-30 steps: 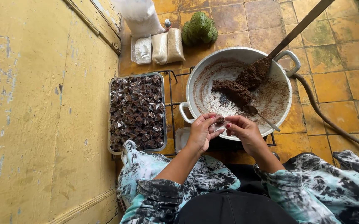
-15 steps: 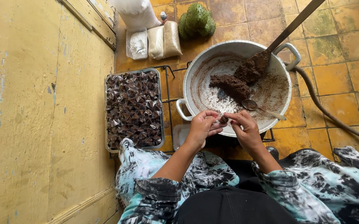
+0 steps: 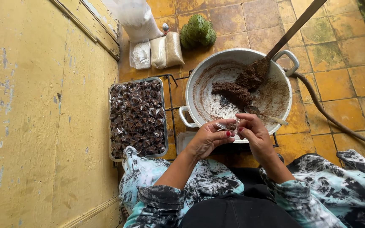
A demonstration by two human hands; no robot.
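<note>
Small clear plastic wrapper point(image 3: 226, 126), crumpled, holding a dab of dark brown paste; pinched between left hand point(image 3: 208, 137) and right hand point(image 3: 254, 133), above the pot's near rim.

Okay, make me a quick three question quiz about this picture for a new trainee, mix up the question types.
1. True or false: the tray of dark wrapped pieces lies on the left hand's side of the big pot.
2. What do the left hand and right hand pinch between them? A) small clear wrapper B) spoon C) green fruit
3. Fill in: the brown mixture sits inside the ____.

Key: 1 true; 2 A; 3 pot.
</note>
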